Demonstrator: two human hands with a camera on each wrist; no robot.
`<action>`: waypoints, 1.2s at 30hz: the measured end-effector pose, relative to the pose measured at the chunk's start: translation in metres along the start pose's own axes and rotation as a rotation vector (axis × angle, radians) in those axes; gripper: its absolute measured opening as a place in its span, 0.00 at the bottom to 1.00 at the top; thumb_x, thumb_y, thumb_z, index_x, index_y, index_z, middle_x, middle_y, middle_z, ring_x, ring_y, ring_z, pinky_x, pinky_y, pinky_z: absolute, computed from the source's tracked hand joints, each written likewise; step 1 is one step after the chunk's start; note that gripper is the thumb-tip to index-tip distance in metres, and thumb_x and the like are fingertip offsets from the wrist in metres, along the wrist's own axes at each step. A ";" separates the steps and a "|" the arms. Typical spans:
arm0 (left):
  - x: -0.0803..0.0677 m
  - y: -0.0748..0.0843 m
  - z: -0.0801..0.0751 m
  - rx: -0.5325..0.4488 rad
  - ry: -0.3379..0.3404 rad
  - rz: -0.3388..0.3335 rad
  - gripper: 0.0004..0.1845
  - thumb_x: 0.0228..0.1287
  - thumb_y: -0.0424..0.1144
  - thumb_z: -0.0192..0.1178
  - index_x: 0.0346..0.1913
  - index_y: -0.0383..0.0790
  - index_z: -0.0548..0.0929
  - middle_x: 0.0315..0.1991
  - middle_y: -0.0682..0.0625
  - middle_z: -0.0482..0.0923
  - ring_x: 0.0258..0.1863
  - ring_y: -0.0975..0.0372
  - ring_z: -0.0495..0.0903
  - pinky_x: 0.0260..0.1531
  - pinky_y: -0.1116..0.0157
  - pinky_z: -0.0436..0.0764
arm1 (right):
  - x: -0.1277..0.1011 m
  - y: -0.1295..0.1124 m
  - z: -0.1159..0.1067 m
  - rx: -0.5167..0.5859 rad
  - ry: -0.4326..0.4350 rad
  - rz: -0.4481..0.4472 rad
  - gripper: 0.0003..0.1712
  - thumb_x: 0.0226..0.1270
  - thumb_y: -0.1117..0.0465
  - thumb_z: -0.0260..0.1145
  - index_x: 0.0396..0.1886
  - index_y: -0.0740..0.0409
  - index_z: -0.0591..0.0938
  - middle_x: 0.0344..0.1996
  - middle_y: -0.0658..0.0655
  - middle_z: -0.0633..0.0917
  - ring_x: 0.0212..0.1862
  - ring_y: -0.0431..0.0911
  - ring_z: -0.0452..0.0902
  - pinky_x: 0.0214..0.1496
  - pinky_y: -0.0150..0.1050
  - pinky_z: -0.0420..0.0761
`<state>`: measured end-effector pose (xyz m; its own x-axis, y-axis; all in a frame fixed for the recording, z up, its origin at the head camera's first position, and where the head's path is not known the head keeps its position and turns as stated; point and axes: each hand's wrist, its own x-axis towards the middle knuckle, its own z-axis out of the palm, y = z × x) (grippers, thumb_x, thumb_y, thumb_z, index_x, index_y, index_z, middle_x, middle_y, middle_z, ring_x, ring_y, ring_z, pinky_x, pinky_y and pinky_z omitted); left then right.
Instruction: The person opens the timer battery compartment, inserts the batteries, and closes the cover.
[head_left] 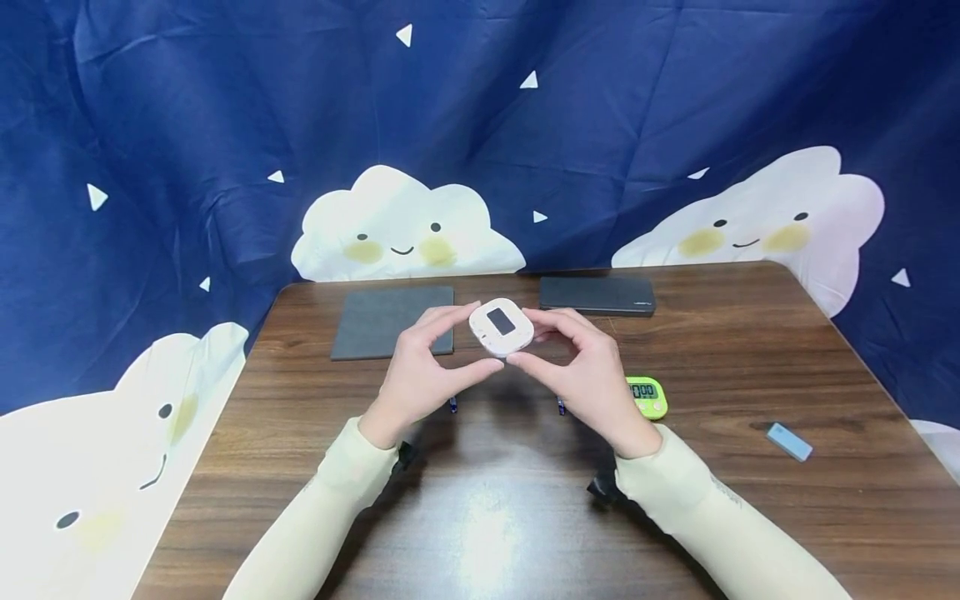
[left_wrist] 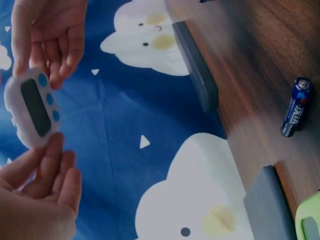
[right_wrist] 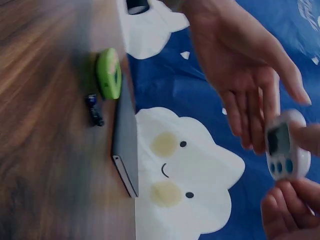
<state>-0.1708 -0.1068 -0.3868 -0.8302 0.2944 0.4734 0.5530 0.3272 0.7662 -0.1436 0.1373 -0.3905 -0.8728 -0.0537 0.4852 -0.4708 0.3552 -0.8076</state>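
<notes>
because both hands meet above the middle of the desk [head_left: 480,517], the white timer [head_left: 501,327] hangs in the air between them, well clear of the wood, its dark screen tilted up toward the head camera as if so it can be read. the left hand [head_left: 420,375] pinches the timer's near and left edge between thumb and curled fingers, and the right hand [head_left: 588,371] pinches the right edge the same way, so the grip stays on the rim and leaves the face bare. the timer is a small rounded-square shell of smooth white plastic, with a dark rectangular screen and a row of small blue buttons seen from the left wrist. cream sleeves cover both forearms. the desk is dark brown wood grain with a glossy patch of reflected light near the front. two small blue batteries [head_left: 452,405] lie just beyond the hands, and a lime green timer [head_left: 647,395] sits right of the right hand. further right lies a small pale blue block [head_left: 789,441]. at the far edge rest a flat grey mat [head_left: 393,321] and a slim dark slab [head_left: 597,295], before a navy curtain [head_left: 225,125] printed with smiling clouds.
</notes>
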 end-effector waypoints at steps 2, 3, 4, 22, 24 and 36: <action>-0.001 0.001 0.002 0.041 -0.002 -0.010 0.42 0.55 0.45 0.89 0.75 0.50 0.85 0.68 0.52 0.87 0.71 0.58 0.83 0.70 0.48 0.82 | -0.003 -0.001 0.005 -0.054 0.037 -0.012 0.33 0.58 0.60 0.91 0.64 0.46 0.92 0.48 0.48 0.92 0.50 0.41 0.87 0.60 0.27 0.82; -0.001 0.001 0.003 0.056 -0.004 -0.016 0.43 0.55 0.45 0.89 0.76 0.49 0.85 0.68 0.51 0.87 0.72 0.58 0.82 0.70 0.48 0.82 | -0.004 -0.001 0.007 -0.069 0.052 -0.016 0.33 0.58 0.60 0.91 0.64 0.46 0.92 0.47 0.48 0.92 0.50 0.41 0.87 0.59 0.27 0.82; -0.001 0.001 0.003 0.068 -0.005 -0.021 0.44 0.54 0.46 0.89 0.76 0.49 0.84 0.68 0.51 0.87 0.72 0.57 0.82 0.69 0.48 0.82 | -0.005 -0.001 0.008 -0.078 0.064 -0.017 0.32 0.58 0.59 0.91 0.63 0.46 0.92 0.46 0.48 0.92 0.50 0.41 0.87 0.59 0.26 0.81; 0.001 -0.005 0.002 -0.014 -0.036 -0.068 0.40 0.56 0.45 0.89 0.74 0.51 0.86 0.68 0.55 0.88 0.72 0.60 0.82 0.73 0.46 0.79 | -0.010 -0.001 0.012 -0.119 0.091 -0.045 0.28 0.55 0.60 0.92 0.57 0.52 0.94 0.46 0.52 0.93 0.48 0.45 0.89 0.55 0.23 0.81; 0.001 -0.006 0.001 -0.026 -0.036 -0.074 0.39 0.57 0.45 0.88 0.73 0.52 0.87 0.68 0.57 0.88 0.71 0.62 0.83 0.72 0.49 0.78 | -0.008 -0.002 0.010 -0.095 0.065 -0.046 0.28 0.57 0.60 0.91 0.58 0.52 0.93 0.46 0.52 0.93 0.47 0.45 0.89 0.55 0.24 0.82; 0.002 -0.005 -0.004 -0.168 -0.111 -0.014 0.38 0.56 0.36 0.87 0.72 0.54 0.87 0.64 0.56 0.90 0.64 0.61 0.84 0.66 0.64 0.78 | 0.013 0.002 -0.031 0.221 -0.244 0.009 0.39 0.61 0.72 0.86 0.72 0.53 0.86 0.62 0.56 0.90 0.62 0.46 0.88 0.71 0.32 0.84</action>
<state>-0.1754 -0.1119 -0.3879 -0.8194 0.3915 0.4187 0.5143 0.1799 0.8385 -0.1519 0.1659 -0.3758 -0.8696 -0.2833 0.4045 -0.4561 0.1469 -0.8777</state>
